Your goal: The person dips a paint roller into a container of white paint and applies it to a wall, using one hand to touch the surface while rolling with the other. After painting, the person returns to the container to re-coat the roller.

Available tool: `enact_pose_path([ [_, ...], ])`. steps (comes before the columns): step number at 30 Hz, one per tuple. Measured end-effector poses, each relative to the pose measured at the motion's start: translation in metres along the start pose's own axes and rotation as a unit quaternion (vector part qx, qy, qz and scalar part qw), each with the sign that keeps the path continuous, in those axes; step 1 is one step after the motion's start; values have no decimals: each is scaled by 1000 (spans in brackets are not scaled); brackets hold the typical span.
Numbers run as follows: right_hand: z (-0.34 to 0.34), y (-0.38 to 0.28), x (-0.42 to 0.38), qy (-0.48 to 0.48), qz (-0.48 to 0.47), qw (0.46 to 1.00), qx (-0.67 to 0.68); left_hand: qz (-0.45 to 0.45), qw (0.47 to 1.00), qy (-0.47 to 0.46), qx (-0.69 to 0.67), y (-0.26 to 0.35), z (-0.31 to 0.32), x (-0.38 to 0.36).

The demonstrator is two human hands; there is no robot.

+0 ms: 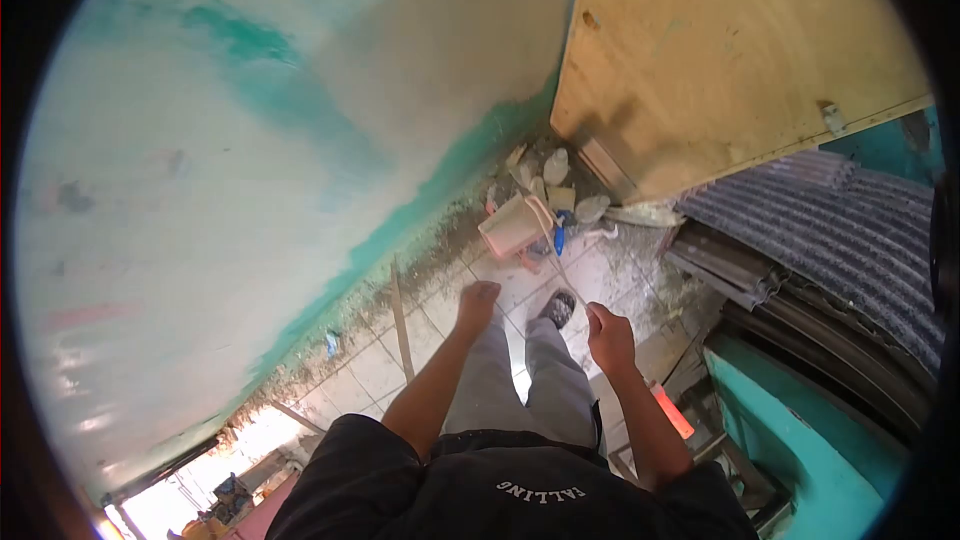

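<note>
My right hand [611,338] is closed around the lower end of a thin pale stick [567,278]. The stick slants away from me toward the corner, its far part overlapping a pinkish container [514,228] that lies tilted on the floor. My left hand [478,306] hangs above the tiles on the wall side with its fingers curled in. Whatever it may hold is hidden, so I cannot tell. Just right of the container is a small blue object [560,230], close to a whitish bag [592,208].
A white wall [200,220] with green patches rises on the left. Beige board [740,50] leans at upper right, above corrugated sheets [830,230]. A teal panel [790,430] stands at lower right. A wooden strip [401,325] and rubble lie along the wall's foot on the tiled floor [375,370].
</note>
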State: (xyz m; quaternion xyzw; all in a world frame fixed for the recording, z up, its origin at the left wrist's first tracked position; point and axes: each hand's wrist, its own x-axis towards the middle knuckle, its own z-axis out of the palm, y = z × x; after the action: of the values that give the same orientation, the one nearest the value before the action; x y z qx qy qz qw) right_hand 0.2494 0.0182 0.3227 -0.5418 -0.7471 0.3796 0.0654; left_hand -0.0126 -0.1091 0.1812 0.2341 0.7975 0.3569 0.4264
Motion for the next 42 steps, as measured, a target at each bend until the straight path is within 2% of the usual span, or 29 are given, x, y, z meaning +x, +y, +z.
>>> enact_pose_path([
  [4, -9, -17, 0, 34, -76, 996, 27, 37, 999, 16, -30, 78, 4, -24],
  [6, -17, -34, -6, 51, -98, 993, 34, 12, 993, -29, -110, 135, -1, -46],
  [9, -32, -71, -19, 62, -118, 990, 48, 36, 980, -68, -185, 161, -7, -59],
  [10, -34, -84, -26, 62, -112, 990, 51, -2, 971, -93, -220, 170, -12, -66],
  [12, -32, -103, -36, 68, -114, 990, 53, 4, 961, -109, -253, 182, -29, -82],
  [13, -24, -110, -41, 98, -143, 983, 63, -2, 950, -126, -285, 186, -39, -89],
  [14, -17, -117, -47, 127, -172, 974, 72, 6, 950, -125, -286, 186, -50, -94],
  [17, -12, -161, -74, 112, -165, 978, 63, 53, 947, -129, -289, 183, -85, -109],
  [20, 11, -200, -99, 97, -184, 976, 69, 47, 948, -74, -307, 176, -129, -130],
  [23, 64, -230, -127, 99, -213, 967, 98, 71, 951, -24, -301, 144, -179, -152],
  [25, 84, -248, -142, 109, -227, 960, 124, 86, 903, -28, -420, 133, -200, -170],
  [26, 90, -255, -148, 103, -243, 956, 127, 87, 903, -26, -419, 129, -209, -178],
  [27, 96, -262, -158, 96, -258, 953, 129, 87, 904, 15, -418, 126, -217, -186],
  [28, 104, -265, -167, 97, -260, 952, 129, 89, 902, 55, -418, 123, -223, -193],
  [34, 123, -284, -212, 91, -285, 950, 91, 110, 893, 106, -423, 98, -260, -220],
  [37, 119, -283, -237, 55, -303, 950, 53, 126, 885, 163, -417, 103, -274, -244],
  [39, 117, -276, -252, 28, -313, 949, -22, 143, 883, 177, -411, 103, -287, -254],
  [42, 117, -261, -277, 8, -326, 944, -39, 165, 876, 215, -398, 104, -297, -274],
])
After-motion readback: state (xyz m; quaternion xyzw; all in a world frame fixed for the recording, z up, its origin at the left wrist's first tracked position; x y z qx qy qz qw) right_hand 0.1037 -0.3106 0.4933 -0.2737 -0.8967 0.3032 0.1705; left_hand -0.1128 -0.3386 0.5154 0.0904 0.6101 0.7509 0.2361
